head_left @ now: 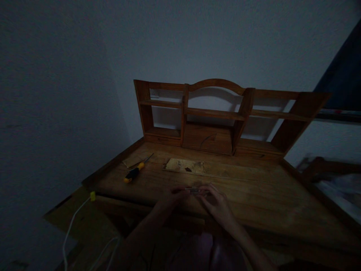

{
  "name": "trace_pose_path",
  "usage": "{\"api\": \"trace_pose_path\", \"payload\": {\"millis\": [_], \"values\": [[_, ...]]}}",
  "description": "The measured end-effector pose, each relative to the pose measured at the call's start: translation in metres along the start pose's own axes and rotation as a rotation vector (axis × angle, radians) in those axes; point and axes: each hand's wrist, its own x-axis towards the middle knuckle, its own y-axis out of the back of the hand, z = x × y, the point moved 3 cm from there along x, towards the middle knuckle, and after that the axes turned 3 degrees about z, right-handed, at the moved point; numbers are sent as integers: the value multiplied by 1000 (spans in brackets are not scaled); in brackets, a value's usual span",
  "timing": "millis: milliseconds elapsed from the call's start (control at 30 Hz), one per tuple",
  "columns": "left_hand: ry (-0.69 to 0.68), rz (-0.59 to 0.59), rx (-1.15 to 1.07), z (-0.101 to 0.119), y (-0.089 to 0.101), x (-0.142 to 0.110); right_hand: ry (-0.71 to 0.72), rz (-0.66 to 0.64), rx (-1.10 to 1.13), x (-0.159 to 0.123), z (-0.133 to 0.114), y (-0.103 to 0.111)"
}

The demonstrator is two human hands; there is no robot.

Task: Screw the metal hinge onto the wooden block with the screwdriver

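Honestly, the left hand [179, 194] and right hand [213, 198] both look pinched nearly closed on a small piece [194, 191] by the desk [254, 192]'s near edge, probably because it's tiny (too dim to identify). The screwdriver [135, 172] lies off left, presumably for elbow room.

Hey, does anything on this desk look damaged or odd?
Yes: near the middle of the desk, a pale, ragged-edged patch with a dark spot stands out against the browner wood, perhaps peeled surface or something lying there; I can't tell which. The small held object is too dim to judge.
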Motion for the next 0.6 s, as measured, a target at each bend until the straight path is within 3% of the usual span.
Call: {"api": "trace_pose_path", "payload": {"millis": [133, 233, 400, 467, 600], "values": [[-48, 164, 68, 13, 30, 10, 19, -31, -50, -2, 10, -1], [-201, 293, 161, 41, 65, 14, 19, -22, -91, -3, 13, 2], [-436, 559, 296, 93, 141, 25, 20, -43, -119, -4, 9, 6], [-498, 588, 349, 106, 172, 34, 16, -55, -113, -5, 9, 5], [-457, 698, 671, 116, 230, 48, -5, -64, -127, -7, 11, 3]]}}
